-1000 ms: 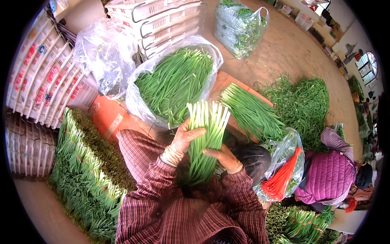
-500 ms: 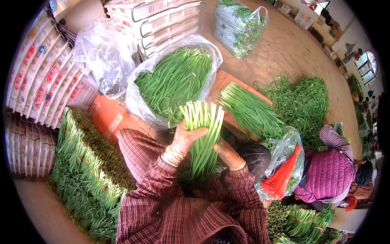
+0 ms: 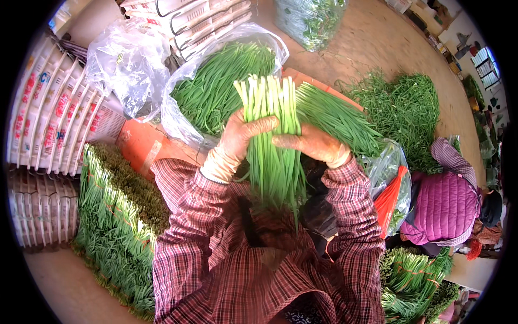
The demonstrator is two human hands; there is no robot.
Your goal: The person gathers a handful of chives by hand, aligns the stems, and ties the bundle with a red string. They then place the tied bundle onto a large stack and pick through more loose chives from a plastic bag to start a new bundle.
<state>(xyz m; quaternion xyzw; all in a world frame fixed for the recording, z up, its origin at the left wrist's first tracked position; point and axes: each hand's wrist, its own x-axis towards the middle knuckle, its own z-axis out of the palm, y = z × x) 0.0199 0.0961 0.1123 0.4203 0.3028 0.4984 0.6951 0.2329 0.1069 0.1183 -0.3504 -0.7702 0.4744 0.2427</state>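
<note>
A thick bunch of garlic chives (image 3: 276, 170) stands upright before me, pale cut stems on top and green leaves hanging toward my lap. My left hand (image 3: 237, 137), in a stained tan glove, is wrapped round its left side, thumb across the front. From the right, my right hand (image 3: 315, 143), gloved alike, closes on the bunch, its thumb pressed on the stems; its other fingers are hidden behind. Beyond it, more chives (image 3: 340, 116) lie on an orange board (image 3: 294, 75). A clear plastic bag (image 3: 172, 116) full of chives (image 3: 224, 86) sits at the far left.
Tied chive bundles (image 3: 116, 216) are stacked at my left beside white crates (image 3: 59, 113). Red ties (image 3: 389, 202) lie on a plastic bag at my right. A loose heap of greens (image 3: 402, 116) covers the floor farther right, near a person in a purple vest (image 3: 445, 208).
Both hands have moved up and away from me with the chives. My right hand, beside the bunch before, now grips it with its thumb over the front.
</note>
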